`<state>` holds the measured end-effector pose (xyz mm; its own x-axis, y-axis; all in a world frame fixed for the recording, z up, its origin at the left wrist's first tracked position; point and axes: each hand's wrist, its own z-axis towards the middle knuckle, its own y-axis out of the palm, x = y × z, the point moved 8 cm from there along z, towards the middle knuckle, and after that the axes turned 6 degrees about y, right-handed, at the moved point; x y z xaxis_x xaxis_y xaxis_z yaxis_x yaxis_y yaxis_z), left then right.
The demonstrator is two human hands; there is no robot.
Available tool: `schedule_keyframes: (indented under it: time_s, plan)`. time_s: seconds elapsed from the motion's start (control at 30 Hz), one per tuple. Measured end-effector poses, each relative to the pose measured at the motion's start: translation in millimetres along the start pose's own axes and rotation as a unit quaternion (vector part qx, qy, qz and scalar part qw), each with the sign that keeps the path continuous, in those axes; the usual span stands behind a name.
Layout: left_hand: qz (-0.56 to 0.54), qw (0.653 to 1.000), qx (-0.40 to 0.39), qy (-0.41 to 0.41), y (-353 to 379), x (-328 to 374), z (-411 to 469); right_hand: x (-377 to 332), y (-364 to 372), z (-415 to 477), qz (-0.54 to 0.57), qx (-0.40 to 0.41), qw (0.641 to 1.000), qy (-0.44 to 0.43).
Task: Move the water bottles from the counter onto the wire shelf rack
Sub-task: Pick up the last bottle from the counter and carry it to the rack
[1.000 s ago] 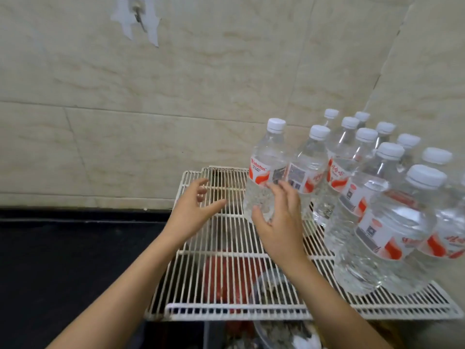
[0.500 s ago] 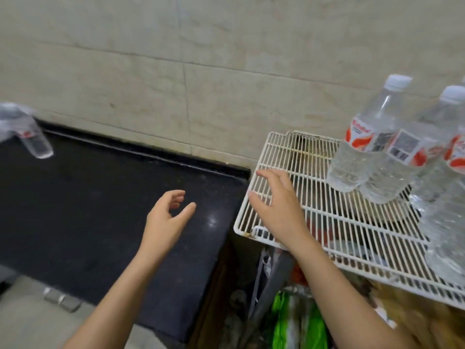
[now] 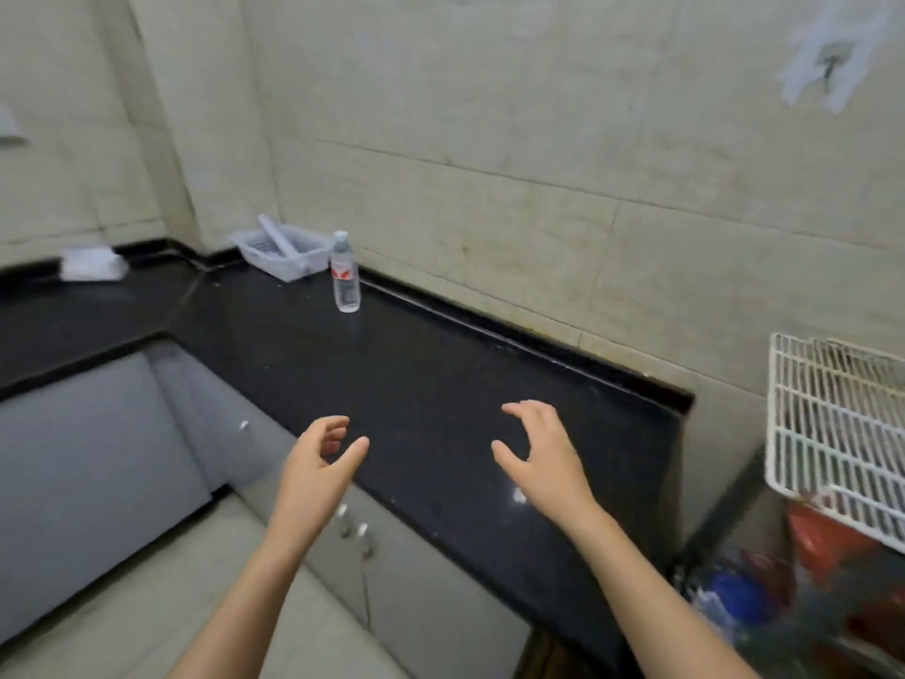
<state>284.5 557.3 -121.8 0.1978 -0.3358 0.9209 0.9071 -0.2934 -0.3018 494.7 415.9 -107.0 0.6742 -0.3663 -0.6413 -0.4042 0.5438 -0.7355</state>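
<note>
One clear water bottle (image 3: 345, 273) with a red-and-white label stands upright on the black counter (image 3: 440, 384), far back near the wall. My left hand (image 3: 318, 463) and my right hand (image 3: 538, 458) hover over the counter's near part, fingers loosely spread, both holding nothing. The bottle is well beyond both hands. The white wire shelf rack (image 3: 832, 423) shows only its left corner at the right edge; the bottles on it are out of view.
A white plastic basket (image 3: 284, 252) sits in the counter's corner behind the bottle. A crumpled white cloth (image 3: 90, 264) lies on the left counter run. Grey cabinet doors (image 3: 98, 458) are below. Red and blue items (image 3: 783, 580) lie under the rack.
The view swung left from the rack to the counter. My right hand left the bottle on the rack, and both hands now hang empty over the counter.
</note>
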Motion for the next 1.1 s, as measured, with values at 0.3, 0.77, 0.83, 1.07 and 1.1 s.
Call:
schedule_keyframes:
  time_s: [0.3, 0.77, 0.83, 1.07, 1.1]
  plan:
    - [0.025, 0.97, 0.219, -0.101, -262, -106, -50, -158, 198, -18, -0.012, -0.182, 0.977, -0.111]
    - [0.076, 0.92, 0.341, -0.175, -362, -183, -62, -258, 335, 7, 0.0, -0.297, 0.933, -0.201]
    - [0.09, 0.918, 0.345, -0.172, -370, -188, -39, -262, 347, 35, 0.005, -0.292, 0.935, -0.199]
    - [0.098, 0.914, 0.355, -0.17, -388, -212, 59, -275, 399, 143, 0.02, -0.291, 0.94, -0.178]
    - [0.098, 0.913, 0.355, -0.174, -388, -218, 69, -276, 408, 153, 0.018, -0.297, 0.938, -0.176]
